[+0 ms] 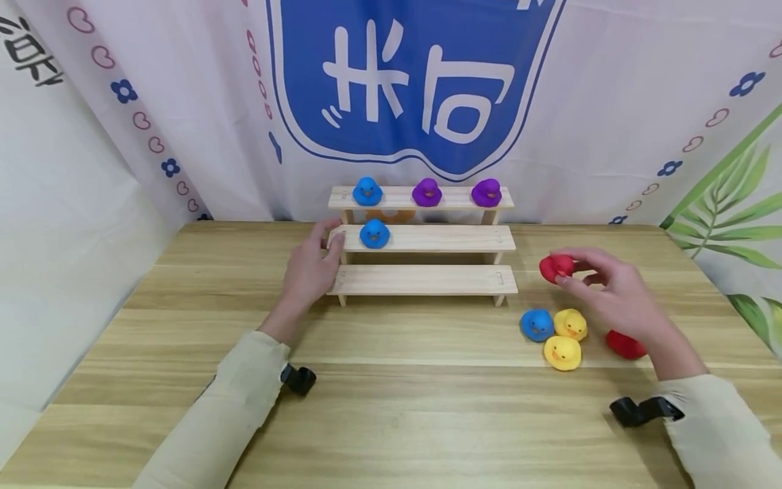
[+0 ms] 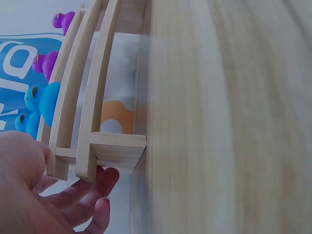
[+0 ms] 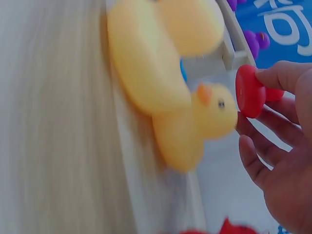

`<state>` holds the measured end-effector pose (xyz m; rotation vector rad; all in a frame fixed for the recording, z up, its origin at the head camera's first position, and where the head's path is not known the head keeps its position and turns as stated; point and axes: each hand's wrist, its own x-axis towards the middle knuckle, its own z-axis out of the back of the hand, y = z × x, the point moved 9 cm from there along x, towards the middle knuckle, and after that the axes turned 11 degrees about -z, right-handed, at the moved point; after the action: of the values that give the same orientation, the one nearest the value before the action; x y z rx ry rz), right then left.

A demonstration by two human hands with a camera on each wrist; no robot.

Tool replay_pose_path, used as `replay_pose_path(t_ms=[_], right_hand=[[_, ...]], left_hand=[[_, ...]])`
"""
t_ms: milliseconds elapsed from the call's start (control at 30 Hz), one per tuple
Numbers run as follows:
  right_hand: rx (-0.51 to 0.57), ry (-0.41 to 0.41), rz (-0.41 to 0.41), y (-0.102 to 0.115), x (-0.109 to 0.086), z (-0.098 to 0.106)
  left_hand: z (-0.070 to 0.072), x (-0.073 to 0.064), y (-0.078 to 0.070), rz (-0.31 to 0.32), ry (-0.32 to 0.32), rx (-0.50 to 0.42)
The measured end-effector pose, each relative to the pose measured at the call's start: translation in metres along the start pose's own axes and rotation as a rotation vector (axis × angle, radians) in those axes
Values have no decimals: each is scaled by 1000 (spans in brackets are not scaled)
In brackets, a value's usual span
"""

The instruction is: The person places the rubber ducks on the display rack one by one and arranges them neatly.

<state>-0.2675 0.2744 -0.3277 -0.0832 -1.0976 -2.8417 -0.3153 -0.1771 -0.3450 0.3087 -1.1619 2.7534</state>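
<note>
A red rubber duck (image 1: 556, 267) is pinched between the thumb and fingers of my right hand (image 1: 611, 288), raised to the right of a three-tier wooden stand (image 1: 421, 280). My left hand (image 1: 310, 268) holds the stand's left end, its fingers (image 2: 102, 183) bent around the step ends in the left wrist view. On the top step sit a blue duck (image 1: 367, 192) and two purple ducks, one in the middle (image 1: 427, 193) and one at the right (image 1: 487, 193). Another blue duck (image 1: 375, 234) sits toward the left of the middle step. The bottom step is bare.
Below my right hand, a blue duck (image 1: 537, 325) and two yellow ducks (image 1: 563, 353) stand close together on the wooden table (image 1: 391, 407). A second red duck (image 1: 626, 345) lies partly hidden by the right wrist. Behind the stand hangs a printed cloth (image 1: 232, 136).
</note>
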Motion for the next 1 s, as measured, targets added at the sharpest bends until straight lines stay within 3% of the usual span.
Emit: replay_pose_path(t_ms=[567,1000], right_hand=[[83,0,185,69,16,-27],[104,64,184,99,37,-53]], left_hand=[[1,0,-1,-6,-6,3],[1,0,1,-2,2,1]])
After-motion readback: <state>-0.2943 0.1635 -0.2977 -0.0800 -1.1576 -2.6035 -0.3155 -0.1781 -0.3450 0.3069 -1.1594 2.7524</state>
